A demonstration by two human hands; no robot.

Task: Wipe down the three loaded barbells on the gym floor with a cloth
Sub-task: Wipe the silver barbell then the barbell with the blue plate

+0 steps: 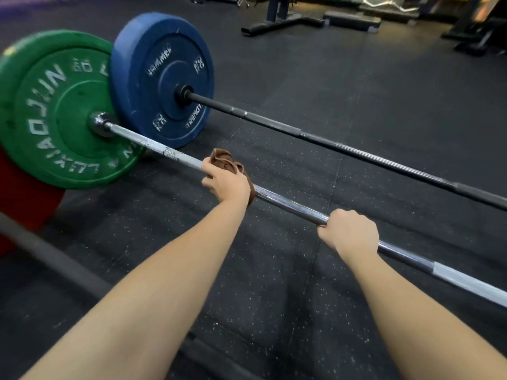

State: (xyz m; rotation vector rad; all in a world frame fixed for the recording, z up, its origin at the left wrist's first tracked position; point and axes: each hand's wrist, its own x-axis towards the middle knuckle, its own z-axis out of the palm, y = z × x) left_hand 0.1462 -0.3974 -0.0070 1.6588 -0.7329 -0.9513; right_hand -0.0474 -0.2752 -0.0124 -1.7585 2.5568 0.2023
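Three barbells lie side by side on the dark gym floor. The middle one is a chrome bar [288, 204] with a green plate [52, 111] at its left end. My left hand [226, 183] grips a brown cloth [223, 160] wrapped round this bar, a short way right of the green plate. My right hand [349, 233] grips the same bar bare, further right. Behind it lies a black bar [343, 145] with a blue plate [162, 78]. The nearest bar [55, 259] is dark and blurred, with a red plate [22, 204] at far left.
A black rack base [282, 24] and a low step platform [352, 19] stand at the back. More equipment frames [477, 34] sit at the back right. Speckled rubber flooring [274, 311] runs between the bars.
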